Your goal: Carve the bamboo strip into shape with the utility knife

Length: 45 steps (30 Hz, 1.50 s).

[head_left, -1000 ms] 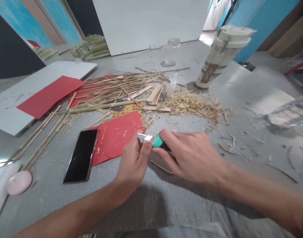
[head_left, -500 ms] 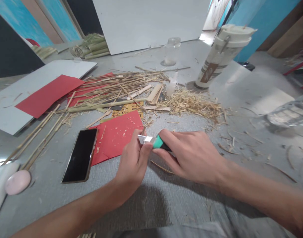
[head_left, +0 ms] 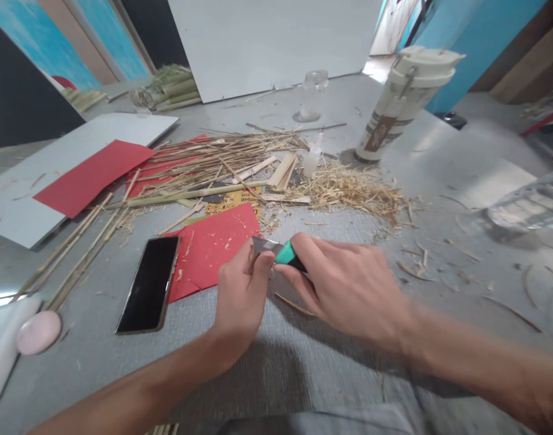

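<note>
The right hand (head_left: 340,272) is clamped on the turquoise-and-black handle of a utility knife (head_left: 285,252) with a flat, silver-grey metal blade. The knife is held above the grey counter (head_left: 276,386), with its blade directed toward the left hand (head_left: 242,278). The left hand is positioned at the blade end, fingers curled and thumb beside the blade. Whether it grips a workpiece cannot be told, as the fingers and blade cover that area. The two hands are close together, joined across the span of the knife.

A thin, curved brown strip (head_left: 294,304) lies on the counter below the knife. A flat red sheet (head_left: 217,248), scattered with pale shavings, lies just beyond and left of the left hand. A black-screened rectangular smartphone (head_left: 150,284) lies at the left edge of this sheet. Beyond the sheet is a yellow printed piece with black lettering (head_left: 240,199), partly covered.

Long, thin, tan stalks (head_left: 213,154) lie in a loose layer farther back. To their right is a heap of fine, straw-coloured shavings (head_left: 358,190). A small translucent bottle with a narrow tip (head_left: 313,156) stands at the heap's left end. A clear, wide-mouthed jar (head_left: 315,96) stands behind it, and a tall cream tumbler with a brown label (head_left: 394,103) stands to the right. At far left, a smooth, pale pink rounded object (head_left: 38,332) is visible.
</note>
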Available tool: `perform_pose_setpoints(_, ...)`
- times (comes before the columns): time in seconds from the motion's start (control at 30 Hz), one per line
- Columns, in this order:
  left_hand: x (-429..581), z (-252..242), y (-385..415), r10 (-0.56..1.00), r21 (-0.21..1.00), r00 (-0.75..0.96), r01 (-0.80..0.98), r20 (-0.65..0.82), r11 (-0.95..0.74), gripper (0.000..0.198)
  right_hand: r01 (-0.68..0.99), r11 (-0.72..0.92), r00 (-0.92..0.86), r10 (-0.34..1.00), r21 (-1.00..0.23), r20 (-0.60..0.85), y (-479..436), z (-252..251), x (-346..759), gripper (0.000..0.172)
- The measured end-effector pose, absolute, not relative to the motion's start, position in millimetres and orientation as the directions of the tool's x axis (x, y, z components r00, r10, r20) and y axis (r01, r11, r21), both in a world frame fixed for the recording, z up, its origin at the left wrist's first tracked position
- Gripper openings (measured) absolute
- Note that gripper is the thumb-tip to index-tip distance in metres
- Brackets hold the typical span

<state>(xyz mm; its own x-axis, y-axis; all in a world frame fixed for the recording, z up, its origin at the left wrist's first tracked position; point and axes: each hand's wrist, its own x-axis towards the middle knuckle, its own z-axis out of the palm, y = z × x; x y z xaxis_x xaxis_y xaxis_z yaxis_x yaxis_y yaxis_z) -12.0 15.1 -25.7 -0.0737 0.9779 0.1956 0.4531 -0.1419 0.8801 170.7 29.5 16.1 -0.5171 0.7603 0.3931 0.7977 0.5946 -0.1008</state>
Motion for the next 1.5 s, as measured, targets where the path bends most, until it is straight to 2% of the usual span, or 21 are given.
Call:
perform_pose_setpoints(0.27, -14.6, -23.3, 18.1, 0.992, 0.923, 0.028, 0.362, 0.127, -0.128, 0.054, 0.77, 0.618, -0.569, 0.778, -0.159, 0.268, 38.3, 17.6, 175.3, 0.042)
perform_pose_setpoints(0.43, -21.1, -26.6, 16.1, 0.982, 0.887, 0.083, 0.42, 0.172, -0.191, 0.046, 0.745, 0.636, -0.599, 0.77, -0.2, 0.22, 40.9, 17.8, 178.7, 0.046)
perform_pose_setpoints(0.67, -22.4, -23.3, 19.4, 0.955, 0.787, 0.038, 0.556, 0.296, -0.266, 0.065, 0.744, 0.644, -0.57, 0.752, -0.181, 0.331, 33.2, 18.2, 177.2, 0.044)
perform_pose_setpoints(0.77, -20.9, -24.3, 20.4, 0.962, 0.798, 0.004, 0.557, 0.273, -0.229, 0.069, 0.766, 0.627, -0.55, 0.754, -0.143, 0.361, 29.1, 18.6, 174.6, 0.041)
perform_pose_setpoints(0.93, -18.1, -24.9, 19.5, 0.978, 0.848, -0.045, 0.508, 0.202, -0.152, 0.063, 0.8, 0.591, -0.511, 0.761, -0.103, 0.4, 30.0, 18.1, 172.9, 0.044)
perform_pose_setpoints(1.13, -19.1, -26.4, 20.1, 0.985, 0.889, 0.011, 0.43, 0.171, -0.159, 0.053, 0.771, 0.612, -0.566, 0.785, -0.176, 0.252, 36.4, 17.4, 174.7, 0.046)
perform_pose_setpoints(1.27, -21.5, -29.0, 21.0, 0.985, 0.9, 0.045, 0.401, 0.169, -0.172, 0.047, 0.77, 0.614, -0.586, 0.789, -0.176, 0.187, 40.2, 17.9, 176.8, 0.046)
perform_pose_setpoints(1.37, -22.5, -29.2, 20.8, 0.983, 0.883, 0.042, 0.434, 0.18, -0.18, 0.047, 0.764, 0.617, -0.594, 0.787, -0.189, 0.166, 41.9, 19.1, 178.7, 0.047)
perform_pose_setpoints(1.5, -21.2, -25.6, 20.7, 0.981, 0.858, 0.001, 0.486, 0.191, -0.168, 0.056, 0.78, 0.601, -0.57, 0.798, -0.175, 0.197, 39.2, 19.7, 178.0, 0.046)
